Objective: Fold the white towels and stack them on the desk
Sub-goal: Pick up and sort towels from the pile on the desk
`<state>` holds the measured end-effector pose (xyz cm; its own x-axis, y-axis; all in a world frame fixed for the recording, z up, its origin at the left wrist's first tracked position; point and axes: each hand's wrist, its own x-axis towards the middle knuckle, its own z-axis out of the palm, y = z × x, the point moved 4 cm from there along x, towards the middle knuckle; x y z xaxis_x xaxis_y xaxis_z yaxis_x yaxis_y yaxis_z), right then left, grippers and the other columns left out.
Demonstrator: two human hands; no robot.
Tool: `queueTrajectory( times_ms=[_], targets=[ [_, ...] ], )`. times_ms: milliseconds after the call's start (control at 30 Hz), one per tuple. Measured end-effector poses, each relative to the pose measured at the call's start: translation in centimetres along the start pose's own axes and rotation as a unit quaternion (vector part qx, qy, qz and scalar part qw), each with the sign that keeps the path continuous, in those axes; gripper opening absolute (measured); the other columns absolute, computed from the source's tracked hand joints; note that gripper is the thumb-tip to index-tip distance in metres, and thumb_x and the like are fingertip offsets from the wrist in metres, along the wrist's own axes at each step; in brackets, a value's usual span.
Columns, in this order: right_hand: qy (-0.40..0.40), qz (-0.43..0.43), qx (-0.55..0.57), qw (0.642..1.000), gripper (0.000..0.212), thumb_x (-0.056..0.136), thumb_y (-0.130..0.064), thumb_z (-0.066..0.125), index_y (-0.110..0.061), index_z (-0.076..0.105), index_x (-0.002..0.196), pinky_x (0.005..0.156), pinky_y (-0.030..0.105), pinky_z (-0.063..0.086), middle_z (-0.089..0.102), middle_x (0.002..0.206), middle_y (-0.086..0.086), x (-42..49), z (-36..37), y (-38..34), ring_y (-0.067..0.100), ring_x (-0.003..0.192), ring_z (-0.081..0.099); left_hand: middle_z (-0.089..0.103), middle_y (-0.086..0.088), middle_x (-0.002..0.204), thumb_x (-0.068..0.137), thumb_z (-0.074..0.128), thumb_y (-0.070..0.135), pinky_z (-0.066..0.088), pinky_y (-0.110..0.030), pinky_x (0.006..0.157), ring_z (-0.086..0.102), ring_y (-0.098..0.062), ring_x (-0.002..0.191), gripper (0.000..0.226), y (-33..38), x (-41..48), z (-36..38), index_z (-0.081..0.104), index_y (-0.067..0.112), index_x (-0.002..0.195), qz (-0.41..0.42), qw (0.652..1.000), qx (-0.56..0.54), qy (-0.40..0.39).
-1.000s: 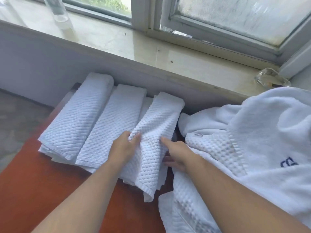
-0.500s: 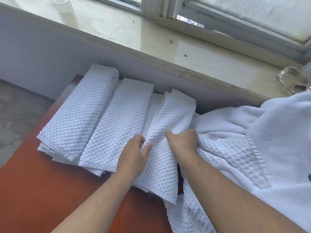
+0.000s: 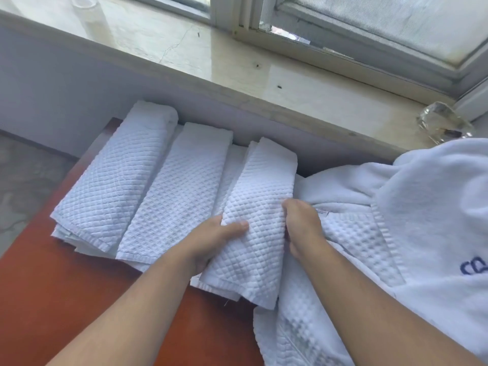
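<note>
Since the earlier frames, the left hand (image 3: 208,244) has shifted from the top face of the third folded towel (image 3: 260,220) to its left edge, and the right hand (image 3: 301,225) has moved off the loose cloth onto the towel's right edge. The near end of this towel, which hung crumpled a second ago, now lies flatter and squarer.

Left hand: thumb laid across the top face of the towel, remaining fingers curled under the left edge. The hand grips the towel from the side.

Right hand: fingers curled against the right edge of the same towel, knuckles up. The fingertips are hidden in the fold, so it cannot be told how far they reach beneath.

The third folded towel lies at the centre of the frame on the reddish-brown desk (image 3: 66,299), its near end overhanging thinner white layers below it. Two more folded waffle-weave towels lie left of it in a row: the middle towel (image 3: 179,191) just beside it, and the leftmost towel (image 3: 113,180) at the desk's far left corner. All three run lengthwise away from the viewer, toward the wall.

At the right of the frame a heap of unfolded white towels (image 3: 396,233) touches the right hand; one piece carries blue embroidered lettering (image 3: 474,268).

A stone windowsill (image 3: 237,67) crosses the upper frame. A clear glass object (image 3: 443,122) stands on it at the upper right; whether it holds anything cannot be told.
</note>
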<state>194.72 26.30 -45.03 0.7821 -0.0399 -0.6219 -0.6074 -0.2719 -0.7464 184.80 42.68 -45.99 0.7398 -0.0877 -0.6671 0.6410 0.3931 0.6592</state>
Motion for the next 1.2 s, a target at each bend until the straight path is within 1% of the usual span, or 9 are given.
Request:
queueTrajectory(
  times_ms=[167,300,500,567,700,800,933,1067,1200],
  targets=[
    [-0.171,0.113,-0.028,0.978,0.081,0.079,-0.084,0.052,-0.012,0.073,0.112,0.085,0.049,0.061,0.078,0.099,0.012,-1.4,0.1,1.2,0.031,0.092,0.076,0.069,-0.021,0.122,0.093,0.066,0.021,0.059,-0.048,0.086,0.068,-0.037,0.112,0.041,1.6,-1.0,1.6,0.06,0.006,0.131,-0.008,0.991,-0.125,-0.049],
    [-0.251,0.13,0.138,0.949,0.094,0.085,-0.082,0.047,-0.003,0.062,0.133,0.112,0.065,0.037,0.054,0.141,0.029,-2.4,1.4,0.6,0.05,0.134,0.048,0.065,-0.024,0.128,0.092,0.064,0.022,0.057,-0.05,0.092,0.064,-0.039,0.118,0.047,2.0,-1.8,2.1,0.058,0.001,0.133,-0.031,0.987,-0.142,-0.066],
    [-0.309,0.122,0.209,0.92,0.093,0.085,-0.084,0.043,-0.009,0.057,0.139,0.11,0.056,0.043,0.065,0.134,0.018,-2.2,3.1,0.3,0.037,0.123,0.063,0.07,-0.021,0.121,0.092,0.071,0.026,0.059,-0.045,0.086,0.069,-0.035,0.109,0.04,2.1,-2.5,1.2,0.064,0.003,0.124,-0.016,0.994,-0.092,-0.064],
    [-0.275,0.126,0.134,0.944,0.073,0.09,-0.071,0.054,-0.012,0.063,0.131,0.104,0.056,0.049,0.071,0.124,0.014,-1.9,3.4,1.3,0.034,0.113,0.069,0.076,-0.007,0.109,0.092,0.07,0.032,0.059,-0.041,0.086,0.073,-0.026,0.101,0.027,1.9,-2.1,-0.2,0.069,0.016,0.113,0.032,0.995,0.095,0.007],
    [-0.088,0.043,-0.026,0.995,0.034,0.088,-0.032,0.072,-0.009,0.069,0.114,0.083,0.047,0.062,0.078,0.097,0.003,-0.8,2.6,3.2,0.022,0.087,0.076,0.061,0.012,0.085,0.092,0.065,0.045,0.045,-0.027,0.067,0.061,-0.01,0.083,0.026,0.2,-1.1,-2.8,0.059,0.024,0.078,0.057,0.868,0.448,0.205],
    [-0.003,0.001,-0.08,0.997,0.038,0.082,-0.041,0.073,-0.015,0.066,0.11,0.08,0.041,0.062,0.074,0.1,-0.003,-0.6,2.1,3.9,0.017,0.087,0.073,0.05,0.003,0.107,0.094,0.062,0.048,0.046,-0.034,0.084,0.05,-0.02,0.104,0.029,-2.1,0.1,-2.9,0.055,0.02,0.087,0.05,0.847,0.473,0.236],
    [0.002,0.031,-0.074,0.997,0.054,0.082,-0.055,0.069,-0.016,0.058,0.117,0.084,0.041,0.06,0.07,0.105,-0.002,0.2,1.7,4.6,0.019,0.092,0.071,0.052,0.004,0.096,0.09,0.067,0.043,0.033,-0.018,0.059,0.049,-0.006,0.073,0.03,-2.2,0.3,-1.8,0.044,0.029,0.078,0.125,0.858,0.429,0.253],
    [-0.053,0.031,-0.054,0.997,0.043,0.089,-0.051,0.065,-0.021,0.06,0.12,0.084,0.039,0.061,0.072,0.109,-0.004,1.0,1.8,4.5,0.016,0.093,0.072,0.052,0.017,0.113,0.083,0.072,0.055,0.04,-0.02,0.07,0.056,-0.005,0.095,0.062,-2.6,-0.1,-1.6,0.037,0.033,0.129,0.081,0.893,0.385,0.218],
    [-0.005,-0.014,-0.098,0.995,0.069,0.091,-0.065,0.052,-0.015,0.046,0.138,0.071,0.029,0.047,0.06,0.109,-0.009,2.7,1.5,2.5,0.011,0.093,0.06,0.059,0.007,0.119,0.09,0.065,0.052,0.042,-0.025,0.07,0.057,-0.009,0.097,0.051,-2.7,0.5,-2.0,0.044,0.024,0.127,0.021,0.883,0.43,0.186]
  ],
)
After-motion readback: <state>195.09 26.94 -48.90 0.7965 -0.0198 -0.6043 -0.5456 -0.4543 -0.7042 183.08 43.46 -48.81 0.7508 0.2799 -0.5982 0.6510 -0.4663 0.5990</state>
